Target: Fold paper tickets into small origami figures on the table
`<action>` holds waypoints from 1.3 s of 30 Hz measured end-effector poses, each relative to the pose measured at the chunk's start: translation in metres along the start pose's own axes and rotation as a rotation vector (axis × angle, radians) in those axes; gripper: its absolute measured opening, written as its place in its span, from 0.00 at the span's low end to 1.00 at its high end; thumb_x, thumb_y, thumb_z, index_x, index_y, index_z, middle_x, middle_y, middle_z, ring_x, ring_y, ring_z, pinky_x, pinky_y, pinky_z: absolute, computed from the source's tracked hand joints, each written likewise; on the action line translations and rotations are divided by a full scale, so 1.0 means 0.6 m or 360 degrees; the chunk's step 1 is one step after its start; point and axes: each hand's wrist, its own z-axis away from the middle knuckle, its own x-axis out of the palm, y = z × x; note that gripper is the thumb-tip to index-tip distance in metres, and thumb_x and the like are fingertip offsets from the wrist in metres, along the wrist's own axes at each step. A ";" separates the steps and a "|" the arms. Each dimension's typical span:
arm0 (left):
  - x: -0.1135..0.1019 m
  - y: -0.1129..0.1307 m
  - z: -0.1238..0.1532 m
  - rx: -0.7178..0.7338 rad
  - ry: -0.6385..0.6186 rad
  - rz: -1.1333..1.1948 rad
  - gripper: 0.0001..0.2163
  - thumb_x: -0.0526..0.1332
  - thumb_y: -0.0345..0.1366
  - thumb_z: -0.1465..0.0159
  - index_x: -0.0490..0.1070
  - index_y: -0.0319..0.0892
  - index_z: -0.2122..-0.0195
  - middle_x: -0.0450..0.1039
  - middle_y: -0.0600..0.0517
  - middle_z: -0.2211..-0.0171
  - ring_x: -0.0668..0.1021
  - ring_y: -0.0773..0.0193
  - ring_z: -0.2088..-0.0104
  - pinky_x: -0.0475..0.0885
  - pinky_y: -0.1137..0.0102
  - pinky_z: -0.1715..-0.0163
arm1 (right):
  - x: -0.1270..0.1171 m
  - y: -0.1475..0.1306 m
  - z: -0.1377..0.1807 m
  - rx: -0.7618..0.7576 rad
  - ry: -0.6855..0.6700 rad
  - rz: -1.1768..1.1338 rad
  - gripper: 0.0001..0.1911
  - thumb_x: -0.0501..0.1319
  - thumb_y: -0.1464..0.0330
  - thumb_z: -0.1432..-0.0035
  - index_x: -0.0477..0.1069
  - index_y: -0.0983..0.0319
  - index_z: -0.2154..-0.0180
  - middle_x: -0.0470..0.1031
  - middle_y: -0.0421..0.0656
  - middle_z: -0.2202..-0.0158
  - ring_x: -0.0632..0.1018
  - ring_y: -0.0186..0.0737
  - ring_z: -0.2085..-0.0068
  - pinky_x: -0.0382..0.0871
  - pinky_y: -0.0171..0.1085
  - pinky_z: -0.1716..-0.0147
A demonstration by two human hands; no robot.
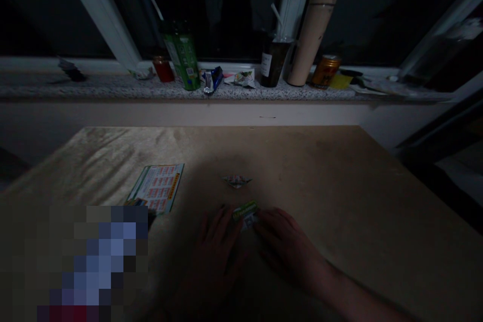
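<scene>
A small folded piece of printed paper (247,214), green and white, lies on the table in front of me. My left hand (217,236) rests at its left edge, fingers stretched and apart, palm down. From the other side, my right hand (283,239) reaches the paper's right edge with its fingers extended and the thumb apart. Dim light hides exactly how the fingertips press on it. Just beyond sits a small folded paper boat-like shape (237,180) with pointed ends. Farther left lies a flat printed sheet (158,186) with red and white blocks.
The table (320,171) has a wrinkled cover at left. Along the granite sill (230,91) stand a green container (184,60), a dark cup with a straw (274,63), a tall beige flask (313,35), an orange can (325,71) and wrappers. A pixelated patch covers the lower left.
</scene>
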 end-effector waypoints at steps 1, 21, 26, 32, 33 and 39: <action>-0.001 0.001 0.000 0.0005 0.0009 0.0007 0.23 0.52 0.38 0.33 0.53 0.44 0.37 0.48 0.46 0.35 0.53 0.51 0.37 0.52 0.47 0.42 | 0.001 0.001 0.000 0.0007 0.0008 -0.0005 0.21 0.56 0.68 0.40 0.64 0.63 0.45 0.67 0.50 0.45 0.67 0.49 0.44 0.61 0.52 0.45; -0.005 0.023 0.008 0.0345 -0.0168 0.0217 0.30 0.53 0.30 0.36 0.41 0.40 0.34 0.47 0.48 0.35 0.57 0.59 0.38 0.63 0.63 0.43 | 0.014 0.004 0.007 0.0148 0.0037 -0.0159 0.31 0.57 0.71 0.42 0.53 0.62 0.39 0.69 0.51 0.55 0.68 0.50 0.52 0.67 0.49 0.53; -0.011 0.026 0.003 0.0357 -0.0222 0.0233 0.31 0.54 0.31 0.36 0.40 0.39 0.34 0.44 0.48 0.34 0.58 0.60 0.38 0.63 0.67 0.44 | 0.007 0.001 0.004 0.0222 -0.0066 -0.0176 0.30 0.57 0.70 0.42 0.53 0.61 0.39 0.70 0.48 0.58 0.69 0.49 0.56 0.66 0.48 0.54; -0.010 0.027 -0.001 0.0513 -0.0265 0.0189 0.34 0.55 0.29 0.39 0.41 0.39 0.34 0.37 0.47 0.33 0.52 0.57 0.36 0.57 0.63 0.41 | 0.009 0.004 -0.003 0.0213 -0.0150 -0.0167 0.36 0.58 0.72 0.46 0.49 0.62 0.37 0.69 0.49 0.55 0.67 0.50 0.54 0.58 0.52 0.50; -0.009 0.026 -0.001 0.0537 -0.0263 0.0189 0.34 0.55 0.29 0.39 0.40 0.39 0.34 0.36 0.48 0.33 0.51 0.56 0.36 0.55 0.62 0.40 | 0.009 0.004 -0.004 0.0221 -0.0163 -0.0171 0.37 0.59 0.73 0.47 0.50 0.62 0.38 0.69 0.49 0.56 0.68 0.50 0.54 0.57 0.52 0.50; -0.010 0.025 -0.003 0.0580 -0.0351 0.0144 0.32 0.54 0.31 0.36 0.39 0.42 0.34 0.36 0.49 0.33 0.49 0.59 0.35 0.46 0.57 0.38 | 0.006 0.004 -0.004 0.0267 -0.0105 -0.0271 0.32 0.59 0.73 0.51 0.57 0.61 0.42 0.70 0.48 0.56 0.68 0.49 0.53 0.56 0.50 0.50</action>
